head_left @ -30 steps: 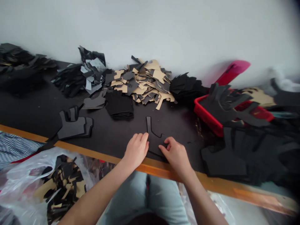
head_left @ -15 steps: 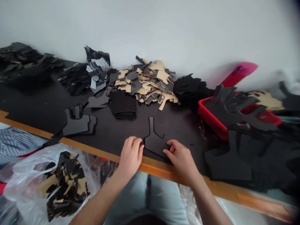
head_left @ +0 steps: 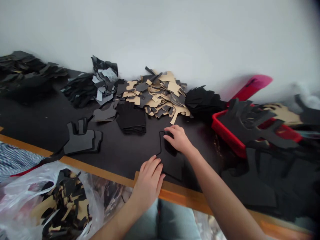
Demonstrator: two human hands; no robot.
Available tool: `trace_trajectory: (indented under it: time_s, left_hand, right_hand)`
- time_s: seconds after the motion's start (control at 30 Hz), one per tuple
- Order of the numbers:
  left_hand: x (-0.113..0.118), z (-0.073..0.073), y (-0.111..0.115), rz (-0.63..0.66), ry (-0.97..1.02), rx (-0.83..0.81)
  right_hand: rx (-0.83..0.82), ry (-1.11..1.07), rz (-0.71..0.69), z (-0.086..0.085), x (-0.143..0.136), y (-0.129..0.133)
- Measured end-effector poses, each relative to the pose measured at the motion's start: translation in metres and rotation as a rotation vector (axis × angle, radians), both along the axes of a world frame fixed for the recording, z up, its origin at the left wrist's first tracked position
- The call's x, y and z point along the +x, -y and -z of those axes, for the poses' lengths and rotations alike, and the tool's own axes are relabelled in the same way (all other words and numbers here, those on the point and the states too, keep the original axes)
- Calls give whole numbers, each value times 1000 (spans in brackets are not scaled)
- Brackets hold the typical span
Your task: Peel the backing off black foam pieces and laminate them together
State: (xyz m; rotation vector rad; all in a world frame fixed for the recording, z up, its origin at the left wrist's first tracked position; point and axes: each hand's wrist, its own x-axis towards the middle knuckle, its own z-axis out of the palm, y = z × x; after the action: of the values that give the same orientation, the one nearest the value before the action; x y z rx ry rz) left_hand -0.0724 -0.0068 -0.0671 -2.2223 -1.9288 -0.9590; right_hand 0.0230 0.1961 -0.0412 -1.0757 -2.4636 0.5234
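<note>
On the black tabletop in front of me lies a flat black cut-out piece (head_left: 172, 165) with a narrow upright strip at its top left. My left hand (head_left: 150, 173) rests on the lower left edge of that piece, fingers extended and lying flat. Higher up, my right hand (head_left: 176, 136) has thumb and index finger bent close together at the top of the strip; whatever is between the fingertips is too small to make out. Off to the left sits a small stack of similar dark cut-outs (head_left: 81, 141).
Mixed tan and black scraps (head_left: 160, 95) are heaped near the wall, beside a stack of black fabric pieces (head_left: 132, 118). A red basket (head_left: 226, 135) holding dark cut-outs stands right. A plastic bag (head_left: 96, 196) of scraps hangs below the table's wooden edge (head_left: 107, 175).
My right hand has moved up and left from the piece's right side to its strip. My left hand has shifted slightly right and down, with its fingers now spread onto the piece.
</note>
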Motion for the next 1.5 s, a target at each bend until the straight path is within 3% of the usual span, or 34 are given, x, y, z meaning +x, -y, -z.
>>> trace_trajectory:
  time_s: [0.17, 0.47, 1.07, 1.23, 1.5]
  left_hand:
    - [0, -2, 0, 6, -6, -14]
    - [0, -1, -2, 11, 8, -26]
    - [0, -1, -2, 14, 13, -17]
    - [0, -1, -2, 11, 20, -12]
    - [0, 2, -1, 17, 39, -38]
  right_hand:
    - [-51, 8, -21, 4, -17, -8]
    - [-89, 25, -36, -10, -22, -2]
    - [-53, 32, -110, 7, -25, -13]
    - [-98, -1, -64, 13, -26, -18]
    - [-250, -32, -79, 6, -32, -32]
